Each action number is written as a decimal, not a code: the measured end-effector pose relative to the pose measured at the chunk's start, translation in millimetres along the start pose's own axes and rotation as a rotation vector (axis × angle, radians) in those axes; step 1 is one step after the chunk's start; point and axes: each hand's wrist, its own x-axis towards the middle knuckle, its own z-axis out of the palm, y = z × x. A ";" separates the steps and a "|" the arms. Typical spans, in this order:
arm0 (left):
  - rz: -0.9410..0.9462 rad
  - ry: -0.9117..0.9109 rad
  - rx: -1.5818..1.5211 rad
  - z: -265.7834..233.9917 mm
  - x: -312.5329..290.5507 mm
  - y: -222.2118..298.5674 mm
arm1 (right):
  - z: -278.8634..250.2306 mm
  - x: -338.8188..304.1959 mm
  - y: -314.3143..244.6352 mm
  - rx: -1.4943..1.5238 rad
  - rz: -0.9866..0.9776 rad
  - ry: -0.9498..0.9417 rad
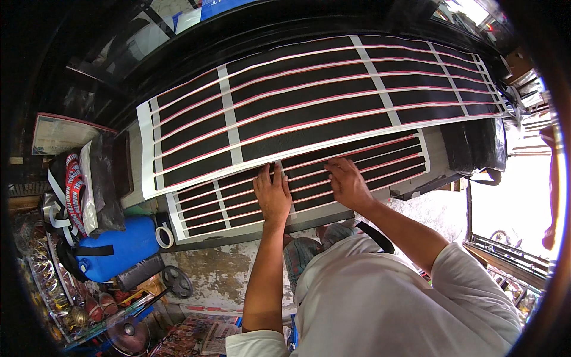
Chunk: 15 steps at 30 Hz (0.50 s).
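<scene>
A long white sheet (309,119) with black panels, white and red stripes and grey cross bands covers most of the table. A smaller sheet of like pattern (250,208) lies nearer to me, its far edge tucked beneath the long sheet's near edge. My left hand (273,193) rests on the smaller sheet, fingers stretched toward the long sheet's edge. To its right, my right hand (351,187) touches the same sheet with bent fingertips, thumb apart. Neither hand visibly grips anything.
The grey tabletop (438,152) shows beyond the sheets' right ends. A black wrapped bundle (476,146) is at the right. Left are a blue container (122,249), a roll of tape (164,237) and red printed ribbons (75,193). A fan (128,333) stands lower left.
</scene>
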 end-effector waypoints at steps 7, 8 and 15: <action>-0.027 -0.024 -0.296 -2.1 29.9 -25.8 | 31.5 26.2 -18.7 0.052 -0.018 -0.024; -0.035 -0.058 -0.351 -2.2 34.1 -26.7 | 34.1 28.1 -19.2 0.041 -0.023 -0.033; 0.057 0.034 -0.375 -1.5 43.6 -36.4 | 66.4 46.4 -19.6 -0.065 -0.117 -0.119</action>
